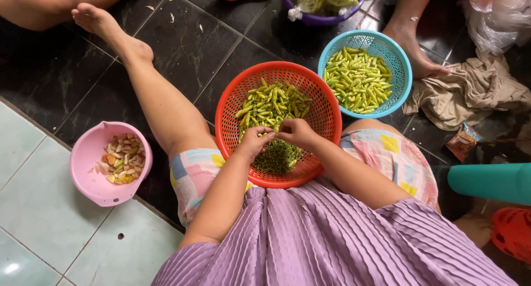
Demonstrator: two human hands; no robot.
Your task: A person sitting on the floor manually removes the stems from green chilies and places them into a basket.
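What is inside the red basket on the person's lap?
The red basket holds yellow-green chilies at the far side and a dark green stem pile nearer. The left hand and right hand cover whatever they pinch.

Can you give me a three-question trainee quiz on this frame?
1. True or false: both hands, left hand and right hand, work over the red basket.
2. Which container holds only loose green chilies? A) pink bowl B) blue basket C) purple tub
3. Fill in: the dark heap of chili stems lies in the ___ basket.

Key: 1 true; 2 B; 3 red.
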